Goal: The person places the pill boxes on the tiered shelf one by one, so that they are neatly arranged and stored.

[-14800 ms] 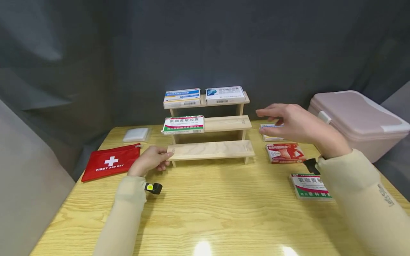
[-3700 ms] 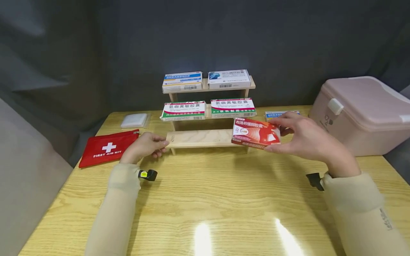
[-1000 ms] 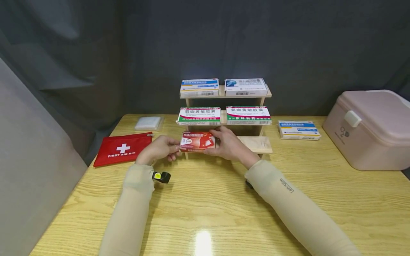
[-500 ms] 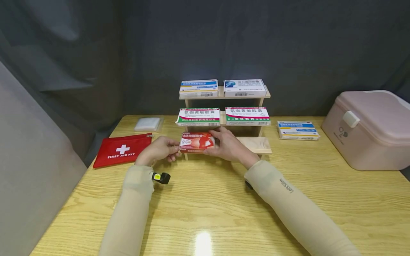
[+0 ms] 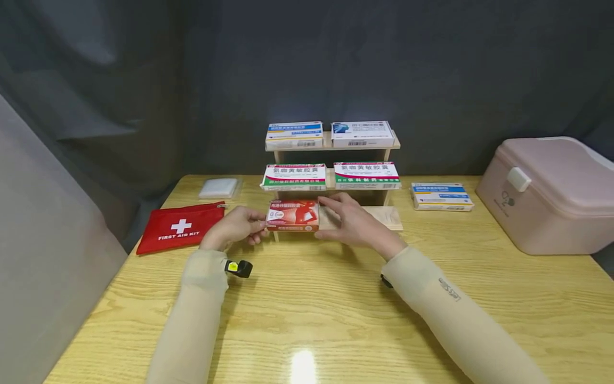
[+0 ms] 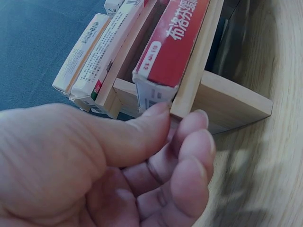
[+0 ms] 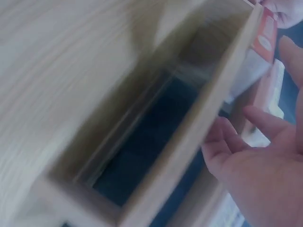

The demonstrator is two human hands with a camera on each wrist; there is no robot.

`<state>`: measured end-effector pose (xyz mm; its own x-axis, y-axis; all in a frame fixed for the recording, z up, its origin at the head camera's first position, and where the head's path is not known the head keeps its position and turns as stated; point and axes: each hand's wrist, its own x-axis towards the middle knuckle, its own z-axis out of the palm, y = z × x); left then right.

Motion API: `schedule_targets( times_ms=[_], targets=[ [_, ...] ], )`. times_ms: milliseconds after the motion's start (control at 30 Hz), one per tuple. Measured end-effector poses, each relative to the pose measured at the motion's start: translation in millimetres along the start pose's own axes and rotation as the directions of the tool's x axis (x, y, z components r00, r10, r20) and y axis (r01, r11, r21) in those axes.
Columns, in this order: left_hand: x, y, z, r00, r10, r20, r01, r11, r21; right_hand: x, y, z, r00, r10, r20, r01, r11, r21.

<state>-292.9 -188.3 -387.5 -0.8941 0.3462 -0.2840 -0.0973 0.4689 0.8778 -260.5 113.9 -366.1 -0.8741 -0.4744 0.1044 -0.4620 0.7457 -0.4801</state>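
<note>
A red medicine box [image 5: 292, 215] lies on the left half of the lowest step of a three-step wooden stand [image 5: 387, 216]. My left hand [image 5: 236, 226] pinches the left end of that step; in the left wrist view its thumb [image 6: 137, 135] lies right at the box's white end. My right hand [image 5: 354, 224] is just right of the red box, thumb and fingers spread apart with nothing held. Two green-and-white medicine boxes [image 5: 366, 175] sit on the middle step. The top step bears a blue-and-white box [image 5: 295, 135] and a white box [image 5: 362, 134].
A red first aid pouch [image 5: 179, 226] and a small clear packet of white pads [image 5: 218, 188] lie left of the stand. To its right are another blue-and-white medicine box [image 5: 441, 197] and a pink lidded case [image 5: 542, 202]. A dark curtain [image 5: 307, 58] hangs behind the table.
The red box went from the right hand's grip onto the left of the lowest step. The right hand has just let go and shifted right. Earlier, the second green-and-white box joined the middle step.
</note>
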Motion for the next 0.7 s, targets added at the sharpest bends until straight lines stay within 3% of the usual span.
schedule_targets(
  times_ms=[233, 467, 700],
  targets=[
    [-0.2, -1.4, 0.0, 1.000, -0.003, 0.002, 0.003, 1.000, -0.006, -45.8, 9.5, -29.8, 0.999, -0.049, 0.015, 0.050, 0.997, -0.066],
    [-3.0, 0.8, 1.0, 1.000, -0.009, 0.012, 0.009, 1.000, -0.027, -93.4, 45.0, -73.6, 0.993, -0.082, -0.090, 0.066, 0.984, -0.166],
    [-4.1, 3.0, 1.2, 1.000, -0.014, 0.016, 0.014, 1.000, -0.001, -123.3, 112.5, -117.2, 0.990, 0.084, -0.115, -0.102, 0.981, -0.164]
  ],
)
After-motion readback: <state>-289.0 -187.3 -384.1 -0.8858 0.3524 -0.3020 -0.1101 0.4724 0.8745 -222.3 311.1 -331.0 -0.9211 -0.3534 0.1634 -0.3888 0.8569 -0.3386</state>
